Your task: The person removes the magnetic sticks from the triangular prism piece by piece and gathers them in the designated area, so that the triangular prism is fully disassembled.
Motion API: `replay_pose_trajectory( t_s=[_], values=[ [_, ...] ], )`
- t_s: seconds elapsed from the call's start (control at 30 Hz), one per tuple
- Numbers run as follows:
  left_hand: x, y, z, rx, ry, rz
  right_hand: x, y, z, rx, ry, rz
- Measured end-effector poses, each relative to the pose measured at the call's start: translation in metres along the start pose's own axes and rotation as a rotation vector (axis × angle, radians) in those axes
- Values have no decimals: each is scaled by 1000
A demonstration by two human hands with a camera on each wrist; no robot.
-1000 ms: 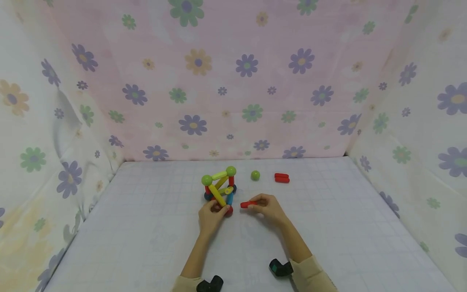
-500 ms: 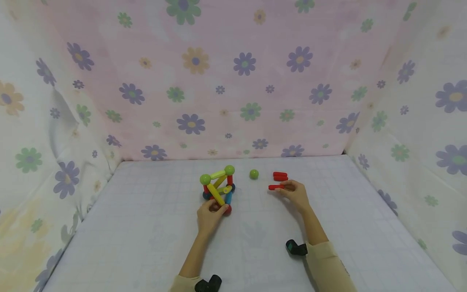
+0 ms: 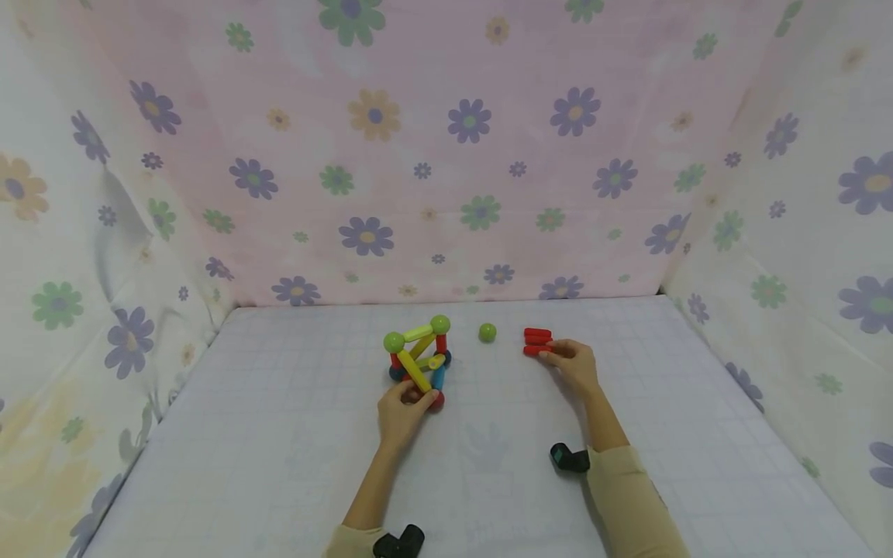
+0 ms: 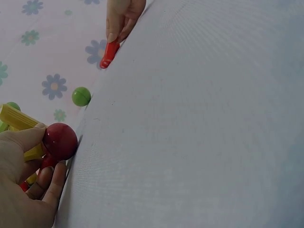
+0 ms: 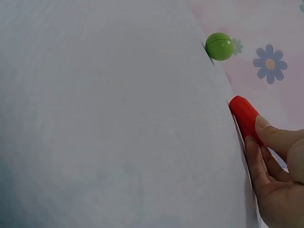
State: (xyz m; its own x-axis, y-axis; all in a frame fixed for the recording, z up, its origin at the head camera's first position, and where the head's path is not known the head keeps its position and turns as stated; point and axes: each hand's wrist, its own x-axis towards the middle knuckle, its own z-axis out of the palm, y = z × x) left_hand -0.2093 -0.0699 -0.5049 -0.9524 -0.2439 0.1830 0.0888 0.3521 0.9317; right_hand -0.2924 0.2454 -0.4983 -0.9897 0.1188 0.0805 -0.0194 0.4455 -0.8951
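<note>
A frame of coloured sticks and balls stands left of centre, with green balls on top, a yellow stick [image 3: 415, 371] slanting down and a red ball [image 3: 437, 401] at its near corner. My left hand [image 3: 401, 417] grips that near corner; in the left wrist view its fingers lie round the yellow stick and beside the red ball [image 4: 60, 141]. My right hand [image 3: 574, 366] pinches one end of a red stick [image 3: 533, 351], just in front of two other red sticks [image 3: 537, 332]. The right wrist view shows thumb and fingers on the red stick [image 5: 245, 116].
A loose green ball [image 3: 487, 332] lies between the frame and the red sticks. The white-covered table [image 3: 279, 449] is bordered by flowered cloth [image 3: 432, 155] at the back and both sides. Dark devices [image 3: 570, 459] sit at both wrists.
My right hand has carried its red stick from near the frame, away and to the right, beside the two other red sticks. My left hand has stayed on the frame.
</note>
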Motion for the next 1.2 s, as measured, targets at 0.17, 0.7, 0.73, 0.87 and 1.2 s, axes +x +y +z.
replay_pose_trajectory(
  t_s=[0.17, 0.7, 0.73, 0.87, 1.2],
  values=[
    [-1, 0, 0, -6, 5, 10, 2, 3, 3, -34, 47, 61],
    [-2, 3, 0, 22, -1, -12, -10, -12, 18, -13, 120, 164],
    [-2, 4, 0, 24, -2, -12, -11, -13, 19, -6, 123, 160],
    [-4, 3, 2, 22, -7, -12, -20, -23, 27, 19, 121, 95],
    [-9, 3, 4, 3, -26, -35, -48, -65, 64, 122, -216, -176]
  ],
)
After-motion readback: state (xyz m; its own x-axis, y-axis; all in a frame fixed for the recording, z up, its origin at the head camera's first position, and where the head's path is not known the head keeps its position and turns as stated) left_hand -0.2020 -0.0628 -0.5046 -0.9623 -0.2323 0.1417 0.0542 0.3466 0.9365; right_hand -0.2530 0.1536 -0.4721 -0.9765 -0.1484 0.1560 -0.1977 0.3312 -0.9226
